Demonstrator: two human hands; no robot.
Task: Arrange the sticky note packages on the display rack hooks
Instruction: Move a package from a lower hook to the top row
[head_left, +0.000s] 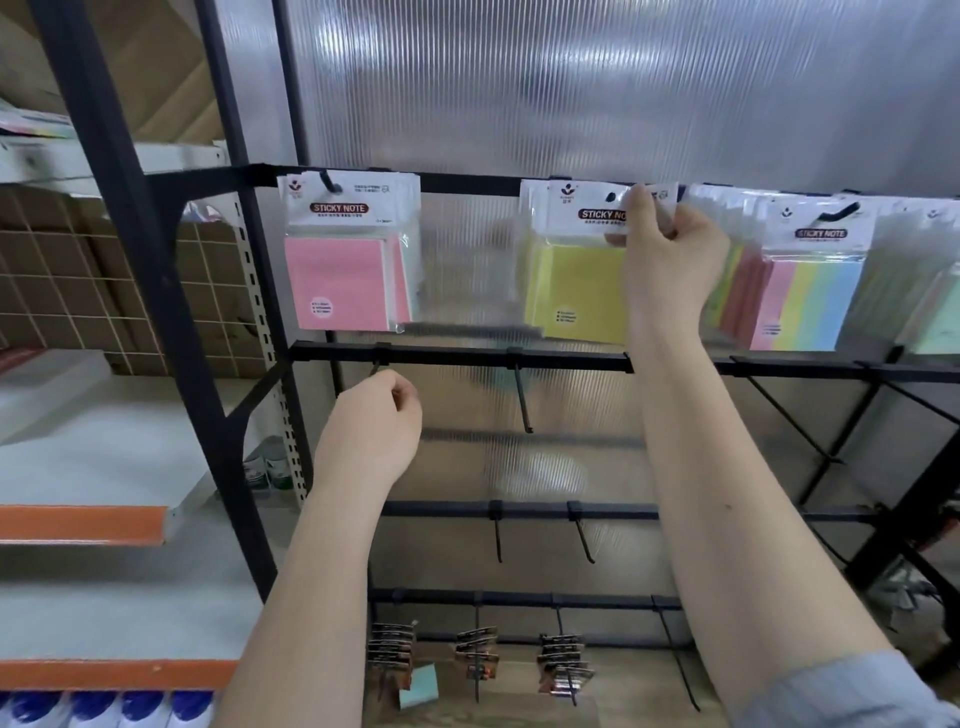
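Hanging the yellow pack on the top-row hook.
Your right hand (670, 249) pinches the yellow sticky note package (576, 270) by its header, so its hole meets the hook; your left hand (371, 426), lower left, is loosely curled, holding nothing.

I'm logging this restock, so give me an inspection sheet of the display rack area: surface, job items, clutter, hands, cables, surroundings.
Surface: black display rack with crossbars; several lower hooks bare.
Job's things: pink sticky note package hangs on the top-left hook; yellow sticky note package at the middle hook; multicolour sticky note package hangs to the right.
Clutter: small dark carded items on the bottom hooks.
Hands: right hand pinches the yellow package's header; left hand loosely curled at the second bar, holding nothing visible.
Cables: nothing seen.
Surroundings: ribbed translucent panel behind; orange-edged shelving to the left.
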